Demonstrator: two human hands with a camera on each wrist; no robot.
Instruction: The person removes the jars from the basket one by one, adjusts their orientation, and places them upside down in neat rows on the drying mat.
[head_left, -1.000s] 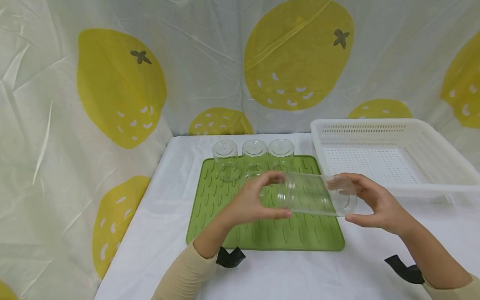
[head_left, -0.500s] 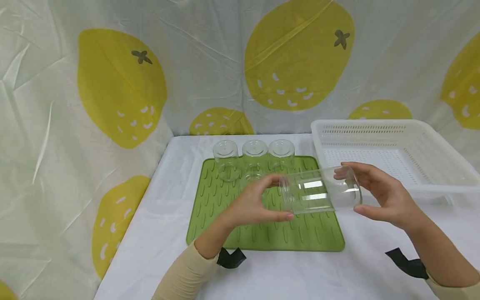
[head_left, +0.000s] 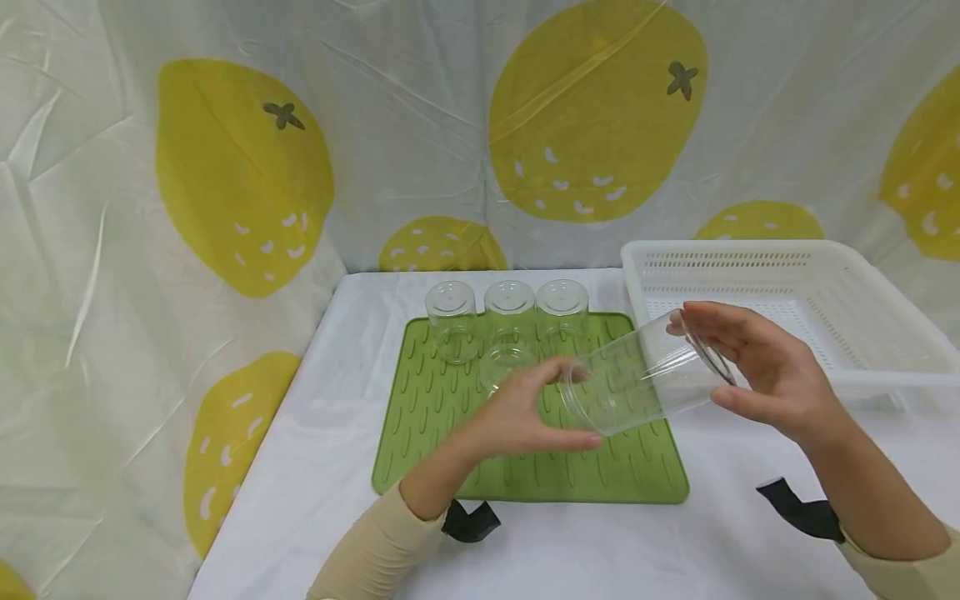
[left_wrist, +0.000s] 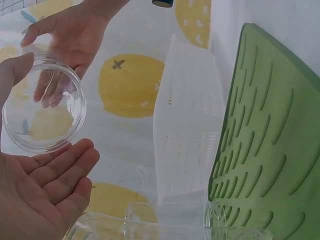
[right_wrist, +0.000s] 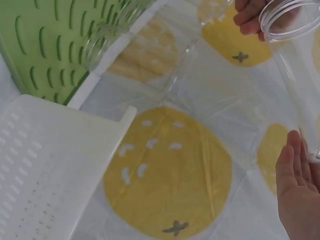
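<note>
A clear glass jar [head_left: 637, 383] is held in the air over the right part of a green ridged mat [head_left: 480, 467], lying on a slant with its base end higher at the right. My left hand [head_left: 510, 425] grips the mouth end between thumb and fingers. At the base end, the thumb and fingers of my right hand [head_left: 780, 375] hold the edge. The left wrist view looks into the round rim [left_wrist: 75, 117]. Ridges show around the jar's neck [right_wrist: 292, 27] in the right wrist view. Several similar jars [head_left: 452, 312] stand upside down on the mat, one partly behind my left hand.
A white perforated plastic basket [head_left: 885, 292] stands right of the mat, behind my right hand. White cloth [head_left: 315, 450] covers the table. A lemon-print curtain [head_left: 412, 125] hangs at the back and left.
The jar has gone from nearly level to tilted, its base end rising with my right hand, which moved up and right. My left hand shifted slightly right. The standing jars stayed put.
</note>
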